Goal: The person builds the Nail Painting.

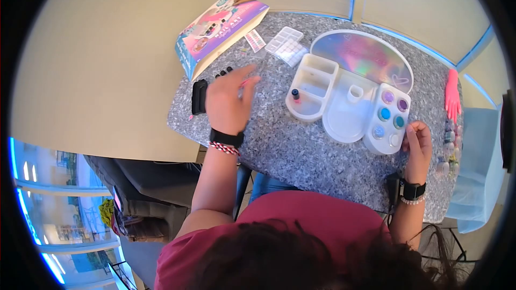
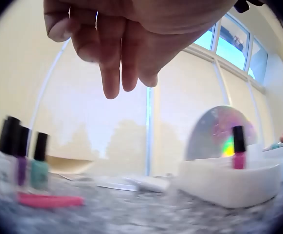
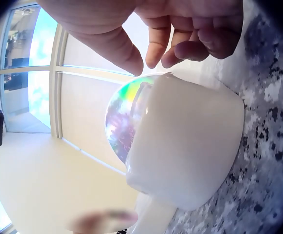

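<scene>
Your left hand (image 1: 228, 102) is the near one to the pink stick (image 2: 51, 201), which lies flat on the table (image 1: 279, 150), below your hand and off to the left in the left wrist view, its long side running left to right there. Your left fingers are loose and mostly straight, and they hold nothing. From above, a bit of pink shows by your thumb, but I can't tell if it is that same stick.

Your right hand (image 1: 418, 142) is far from the stick. Its fingers bend softly and hold nothing that shows; they are right by the edge of the white tray (image 1: 371, 142) of little pots (image 1: 384, 113), and I can't tell if they touch it.

Just behind the stick stand three bottles (image 2: 39, 168) with black caps. Farther right, a pink bottle (image 2: 238, 158) stands in the white box (image 1: 309, 116), and the big nail art box (image 1: 223, 29) sits past your left hand
</scene>
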Tool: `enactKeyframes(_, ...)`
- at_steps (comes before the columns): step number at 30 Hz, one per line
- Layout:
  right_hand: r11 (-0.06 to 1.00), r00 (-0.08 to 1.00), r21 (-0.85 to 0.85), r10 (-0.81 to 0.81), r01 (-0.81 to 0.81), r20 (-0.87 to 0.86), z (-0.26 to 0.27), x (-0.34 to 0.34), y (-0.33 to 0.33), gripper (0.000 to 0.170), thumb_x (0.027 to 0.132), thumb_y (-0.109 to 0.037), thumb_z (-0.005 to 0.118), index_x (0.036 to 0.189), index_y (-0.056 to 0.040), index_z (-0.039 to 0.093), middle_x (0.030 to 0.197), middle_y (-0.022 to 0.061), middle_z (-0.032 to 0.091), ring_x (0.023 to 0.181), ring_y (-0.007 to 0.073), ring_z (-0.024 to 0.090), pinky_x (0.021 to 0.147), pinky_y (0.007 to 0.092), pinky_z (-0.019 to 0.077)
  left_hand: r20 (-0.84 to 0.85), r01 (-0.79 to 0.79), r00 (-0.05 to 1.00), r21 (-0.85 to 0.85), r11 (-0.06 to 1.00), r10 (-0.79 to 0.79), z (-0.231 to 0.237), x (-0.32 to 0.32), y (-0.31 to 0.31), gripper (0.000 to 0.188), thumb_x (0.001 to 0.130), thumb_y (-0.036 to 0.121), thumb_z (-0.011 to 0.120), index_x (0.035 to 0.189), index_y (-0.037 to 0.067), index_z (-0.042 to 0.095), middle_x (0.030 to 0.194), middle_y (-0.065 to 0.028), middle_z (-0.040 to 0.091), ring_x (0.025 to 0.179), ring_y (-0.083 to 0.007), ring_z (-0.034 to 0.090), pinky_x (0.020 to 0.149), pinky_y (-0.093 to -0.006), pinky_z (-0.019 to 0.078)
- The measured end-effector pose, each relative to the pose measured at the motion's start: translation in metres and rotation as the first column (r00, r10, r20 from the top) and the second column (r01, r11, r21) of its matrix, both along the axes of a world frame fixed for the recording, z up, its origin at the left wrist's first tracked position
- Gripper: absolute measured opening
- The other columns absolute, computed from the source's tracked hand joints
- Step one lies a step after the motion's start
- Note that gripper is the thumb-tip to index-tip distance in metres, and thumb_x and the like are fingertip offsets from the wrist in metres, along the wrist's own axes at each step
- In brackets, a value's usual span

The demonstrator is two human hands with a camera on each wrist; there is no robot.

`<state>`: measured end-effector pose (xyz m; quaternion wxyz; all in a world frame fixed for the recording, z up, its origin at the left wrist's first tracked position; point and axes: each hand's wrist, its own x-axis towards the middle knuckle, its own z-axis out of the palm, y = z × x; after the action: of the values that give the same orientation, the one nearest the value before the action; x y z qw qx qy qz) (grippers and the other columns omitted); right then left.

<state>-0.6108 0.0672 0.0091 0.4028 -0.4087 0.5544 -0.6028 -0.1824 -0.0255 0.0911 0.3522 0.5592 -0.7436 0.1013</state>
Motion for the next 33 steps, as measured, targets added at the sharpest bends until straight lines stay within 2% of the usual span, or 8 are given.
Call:
enactKeyframes(4,1.0,1.0,-0.001,-0.001,0.001,-0.009,-0.001,-0.001,0.0,0.01,0.108,-0.014,0.066,0.116,-0.0076,0.065,0.091,-0.0068,0.058,0.073,0.002,0.046,0.064,0.0199,0.0358,0.017,-0.354,0.935,-0.014,0.935,0.354,-0.003,0.052,-0.017,0.02,0.096,0.029,0.079,0.108,0.014,0.081,0.103,-0.0097,0.079,0.089,-0.033,0.076,0.078,-0.0446,0.0585)
enactKeyframes(14,1.0,1.0,-0.01,-0.01,0.009,-0.027,0.003,0.0,0.002,0.01,0.108,-0.016,0.067,0.114,-0.0086,0.066,0.09,-0.0078,0.058,0.073,0.0014,0.047,0.064,0.019,0.0358,0.053,-0.377,0.924,0.303,0.875,0.38,-0.014,0.089,-0.033,0.02,0.095,0.028,0.08,0.111,0.017,0.084,0.102,-0.011,0.081,0.093,-0.0319,0.077,0.084,-0.0418,0.0595)
enactKeyframes(17,1.0,0.999,0.014,-0.022,0.023,-0.04,0.004,0.002,0.002,0.009,0.108,-0.017,0.067,0.114,-0.0094,0.066,0.09,-0.0083,0.058,0.073,0.0012,0.047,0.064,0.019,0.0357,0.061,-0.382,0.923,0.272,0.883,0.38,-0.022,0.101,-0.038,0.019,0.097,0.032,0.076,0.11,0.019,0.082,0.103,-0.0097,0.08,0.092,-0.0343,0.076,0.079,-0.0463,0.0587)
enactKeyframes(20,1.0,0.999,0.019,-0.019,0.02,-0.045,0.005,0.0,0.002,0.008,0.107,-0.017,0.068,0.111,-0.0104,0.066,0.09,-0.0088,0.057,0.074,0.0009,0.046,0.063,0.0186,0.0349,-0.005,-0.48,0.877,-0.027,0.877,0.48,-0.008,0.081,-0.033,0.018,0.099,0.031,0.076,0.109,0.017,0.082,0.102,-0.0094,0.08,0.09,-0.0334,0.076,0.075,-0.0456,0.0582)
enactKeyframes(24,0.999,0.999,0.032,-0.026,0.025,0.045,0.005,-0.001,0.002,0.023,0.11,-0.021,0.065,0.089,-0.0131,0.059,0.078,-0.0091,0.055,0.064,0.0005,0.043,0.054,0.0201,0.0279,-0.089,-0.369,0.929,-0.14,0.919,0.36,0.027,0.005,0.001,0.012,0.101,0.021,0.075,0.107,0.012,0.081,0.101,-0.01,0.08,0.091,-0.0305,0.076,0.078,-0.038,0.0591)
enactKeyframes(26,0.999,0.999,-0.025,-0.038,0.038,0.024,0.004,-0.001,0.007,0.044,0.113,-0.027,0.061,0.072,-0.0146,0.05,0.062,-0.0083,0.047,0.052,0.0018,0.035,0.048,0.0232,0.023,-0.217,0.085,0.971,-0.063,0.994,-0.097,0.026,-0.021,0.013,0.012,0.096,0.013,0.079,0.107,0.009,0.081,0.1,-0.009,0.08,0.09,-0.0294,0.076,0.079,-0.0352,0.0591)
enactKeyframes(28,0.998,0.998,-0.005,-0.061,0.061,-0.003,0.008,0.004,0.007,0.05,0.114,-0.03,0.059,0.067,-0.0153,0.047,0.057,-0.008,0.042,0.048,0.0024,0.032,0.045,0.0241,0.0217,-0.089,0.371,0.921,-0.106,0.923,-0.38,0.021,-0.039,0.018,0.015,0.091,0.006,0.08,0.106,0.007,0.08,0.1,-0.0083,0.08,0.091,-0.0283,0.076,0.078,-0.0337,0.0597)
enactKeyframes(33,0.996,0.997,0.05,-0.069,0.068,0.015,0.01,0.007,0.007,0.055,0.115,-0.034,0.058,0.064,-0.016,0.045,0.053,-0.0082,0.039,0.044,0.0023,0.029,0.042,0.0246,0.0209,-0.102,0.44,0.895,0.052,0.896,-0.434,0.003,-0.061,0.018,0.016,0.09,0.008,0.08,0.106,0.01,0.079,0.102,-0.0056,0.08,0.09,-0.0253,0.077,0.074,-0.033,0.0608)
